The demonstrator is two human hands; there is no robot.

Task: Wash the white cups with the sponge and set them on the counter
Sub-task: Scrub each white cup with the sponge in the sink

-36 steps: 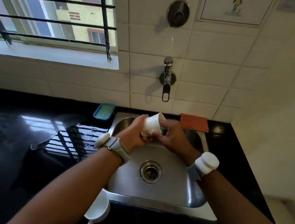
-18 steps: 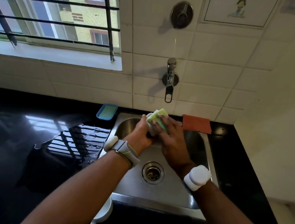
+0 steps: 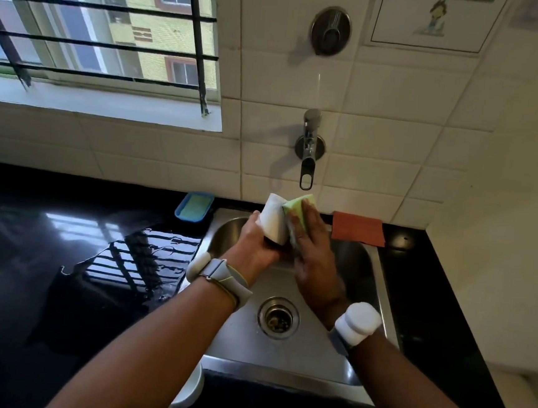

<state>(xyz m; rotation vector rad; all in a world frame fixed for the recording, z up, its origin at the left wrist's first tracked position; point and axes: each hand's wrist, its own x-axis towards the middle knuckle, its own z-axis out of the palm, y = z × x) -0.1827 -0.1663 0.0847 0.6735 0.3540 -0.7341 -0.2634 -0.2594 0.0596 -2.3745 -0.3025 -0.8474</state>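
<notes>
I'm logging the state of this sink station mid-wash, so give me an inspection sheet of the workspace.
Surface: black counter, glossy, wet patch beside the steel sink.
Job's things: white cup held over the sink; green sponge pressed on its side; second white cup at the counter's near edge.
Clutter: blue soap dish, orange cloth.
Grippers: left hand grips the cup; right hand holds the sponge.
Cables: nothing seen.
Surroundings: tap, no water seen running; barred window.

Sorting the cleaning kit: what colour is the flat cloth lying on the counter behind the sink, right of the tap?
The flat cloth is orange-red, plain; the head view shows it.
</notes>
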